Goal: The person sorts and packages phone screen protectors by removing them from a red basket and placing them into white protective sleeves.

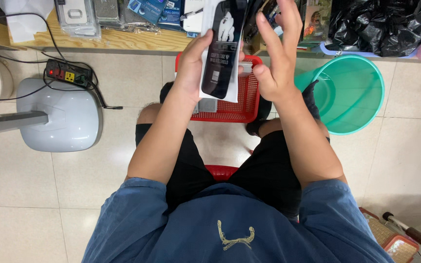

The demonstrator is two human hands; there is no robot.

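Observation:
My left hand grips a flat white package with a black phone-shaped print, held upright in front of me over a red plastic basket. My right hand is raised beside the package's right edge, fingers spread and straight, holding nothing; whether it touches the package is unclear. I sit on a red stool, in black shorts and a blue shirt.
A teal plastic bucket stands on the tiled floor at the right. A grey fan base and a black power strip lie at the left. A wooden shelf with packaged phone cases runs along the top; black bags sit top right.

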